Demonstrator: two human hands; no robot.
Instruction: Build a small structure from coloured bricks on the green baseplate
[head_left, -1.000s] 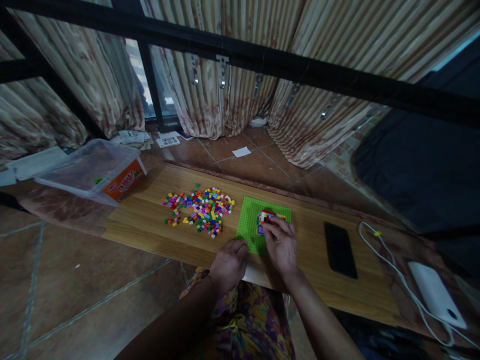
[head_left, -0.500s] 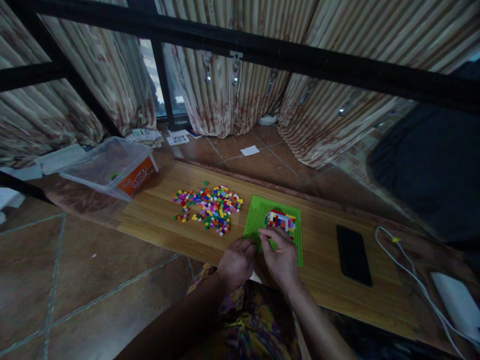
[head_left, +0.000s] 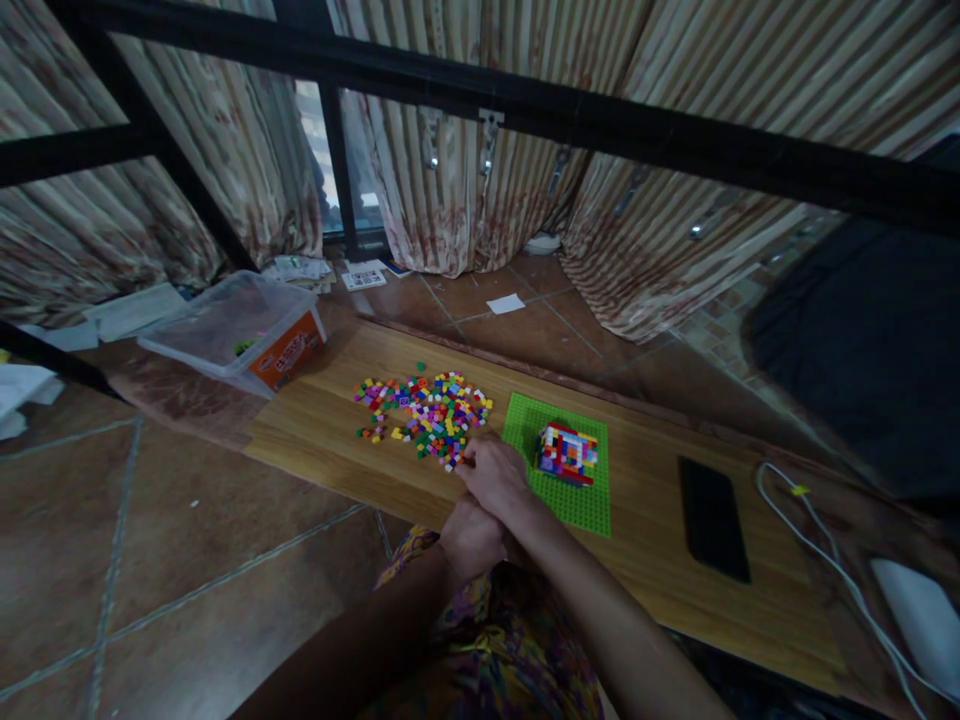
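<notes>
Lying just beyond the right hand [head_left: 496, 472], the brick pile [head_left: 424, 413].

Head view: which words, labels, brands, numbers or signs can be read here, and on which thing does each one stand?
Nothing can be read for certain.
Orange label on the clear plastic box: pale characters, too blurred to read.
Paper with a square code on the floor: print too small to read.
Black phone: no text shows.

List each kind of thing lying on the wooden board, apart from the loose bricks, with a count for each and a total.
Green baseplate: 1
Brick model standing on the baseplate: 1
Black phone: 1
Clear plastic tub at the board's far left end: 1
Total: 4
</notes>
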